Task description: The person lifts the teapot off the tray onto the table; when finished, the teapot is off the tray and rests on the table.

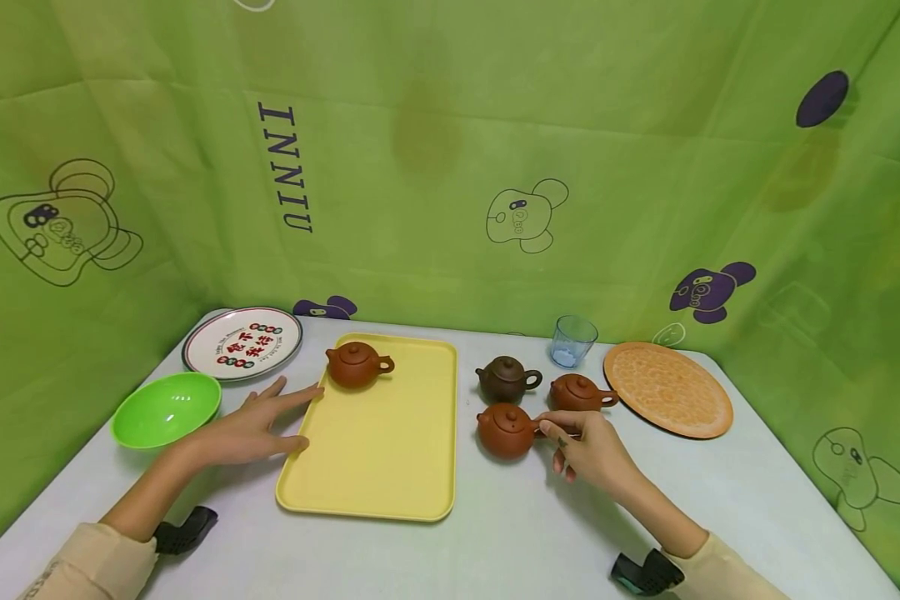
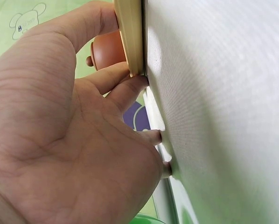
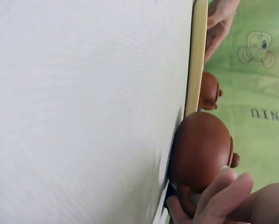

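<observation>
Your right hand [image 1: 592, 450] pinches the near teapot's [image 1: 506, 430] handle right of the tray [image 1: 378, 433] (one pot [image 1: 356, 364] sits inside); your left hand [image 1: 251, 425] rests flat, open, at the tray's left edge.

the left hand [image 1: 251, 429] lies flat, palm down, with the fingers straight and a little spread, pointing forward and to the right. its forearm comes in from the lower left, in a beige sleeve. the right hand [image 1: 588, 446] is curled, thumb and fingertips [image 3: 223, 186] pinching together at the front. its forearm comes from the lower right, also in a beige sleeve. the two hands are well apart.
</observation>
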`<state>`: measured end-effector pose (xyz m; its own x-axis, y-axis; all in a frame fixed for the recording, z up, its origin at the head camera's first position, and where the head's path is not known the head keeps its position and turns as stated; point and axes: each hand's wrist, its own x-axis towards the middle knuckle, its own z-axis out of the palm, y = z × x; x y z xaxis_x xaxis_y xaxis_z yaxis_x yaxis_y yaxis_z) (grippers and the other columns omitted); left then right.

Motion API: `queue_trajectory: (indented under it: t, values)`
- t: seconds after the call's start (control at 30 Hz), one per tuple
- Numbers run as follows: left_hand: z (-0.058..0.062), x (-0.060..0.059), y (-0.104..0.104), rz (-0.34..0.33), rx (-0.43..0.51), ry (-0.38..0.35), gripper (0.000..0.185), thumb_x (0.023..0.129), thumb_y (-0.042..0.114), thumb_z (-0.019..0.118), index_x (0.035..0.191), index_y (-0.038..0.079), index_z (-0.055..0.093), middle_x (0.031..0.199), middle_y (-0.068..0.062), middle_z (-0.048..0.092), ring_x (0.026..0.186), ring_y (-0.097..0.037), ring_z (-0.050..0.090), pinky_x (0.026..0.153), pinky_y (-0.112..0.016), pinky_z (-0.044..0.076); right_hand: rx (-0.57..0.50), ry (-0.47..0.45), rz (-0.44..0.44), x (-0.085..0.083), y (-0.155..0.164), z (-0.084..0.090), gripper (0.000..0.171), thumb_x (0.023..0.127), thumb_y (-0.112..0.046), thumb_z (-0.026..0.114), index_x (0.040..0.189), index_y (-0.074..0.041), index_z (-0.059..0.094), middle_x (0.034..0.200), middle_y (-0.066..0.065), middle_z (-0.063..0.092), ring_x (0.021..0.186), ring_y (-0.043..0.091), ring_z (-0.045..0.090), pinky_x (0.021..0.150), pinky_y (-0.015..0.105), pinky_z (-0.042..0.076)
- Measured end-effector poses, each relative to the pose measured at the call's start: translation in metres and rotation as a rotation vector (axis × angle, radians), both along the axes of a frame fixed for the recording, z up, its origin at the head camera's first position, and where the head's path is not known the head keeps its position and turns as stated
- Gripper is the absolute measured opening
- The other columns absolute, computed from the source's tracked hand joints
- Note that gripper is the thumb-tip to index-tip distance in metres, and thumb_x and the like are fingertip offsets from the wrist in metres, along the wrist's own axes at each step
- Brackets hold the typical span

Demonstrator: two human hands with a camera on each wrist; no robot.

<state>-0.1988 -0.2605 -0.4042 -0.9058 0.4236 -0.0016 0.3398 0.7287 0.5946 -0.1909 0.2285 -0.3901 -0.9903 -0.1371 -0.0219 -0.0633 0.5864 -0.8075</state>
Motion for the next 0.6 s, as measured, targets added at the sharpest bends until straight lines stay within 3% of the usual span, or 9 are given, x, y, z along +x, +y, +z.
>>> queue_trajectory:
  t: [0.6]
  values:
    - [-0.0001, -0.0001, 0.0002, 0.01, -0.001, -0.009, 0.079, 0.092, 0.035, 0.079, 0.159, 0.006, 0.047, 0.168, -0.024, 0.039, 0.155, -0.068, 0.006, 0.116, -0.09, 0.0, 0.067, 0.059, 0.031, 0.0005, 0.0008, -0.0001, 0.021, 0.106, -0.019, 0.065, 0.12, -0.01, 0.078, 0.061, 0.005, 0.067, 0.041, 0.015, 0.056, 0.042, 0.029, 0.049]
